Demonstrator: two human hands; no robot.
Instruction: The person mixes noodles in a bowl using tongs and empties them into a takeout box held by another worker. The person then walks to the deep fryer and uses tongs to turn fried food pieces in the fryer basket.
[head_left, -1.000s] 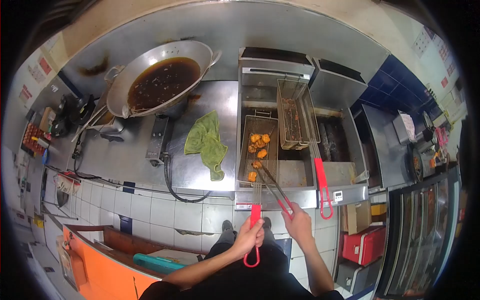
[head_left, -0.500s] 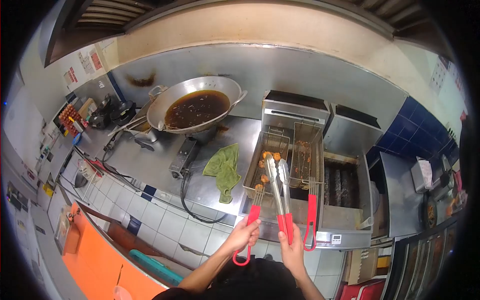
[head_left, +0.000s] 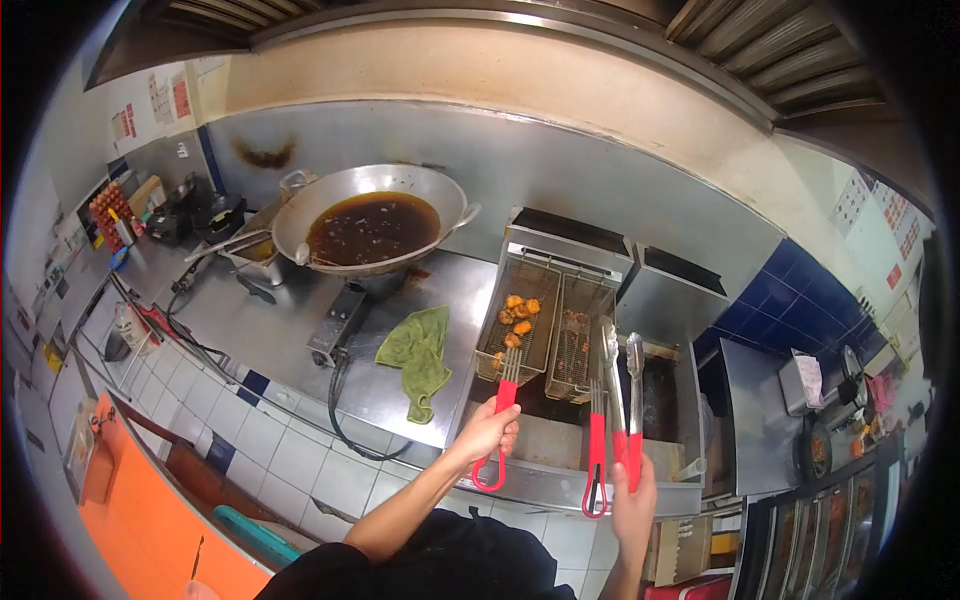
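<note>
My left hand (head_left: 488, 432) is closed round the red handle (head_left: 506, 398) of a fryer basket (head_left: 526, 357). Several browned pieces of fried food (head_left: 514, 318) lie in that basket. To its right sits a second fryer basket (head_left: 577, 345) with dark crumbs in it; its red handle (head_left: 596, 455) sticks out towards me, untouched. My right hand (head_left: 634, 500) grips metal tongs (head_left: 622, 400) by their red handles. The tongs point up and away from me, their scalloped tips apart with nothing between them, right of the second basket.
Left of the fryer (head_left: 640, 440), a green cloth (head_left: 418, 360) lies on the steel counter (head_left: 300, 330). A large wok (head_left: 455, 190) of dark liquid stands behind it. An orange counter (head_left: 150, 510) is at lower left, a steel side table (head_left: 745, 400) at right.
My right hand has carried the tongs rightwards, from over the left basket to beyond the second basket's handle. My left hand keeps its grip. The view has shifted slightly right.
</note>
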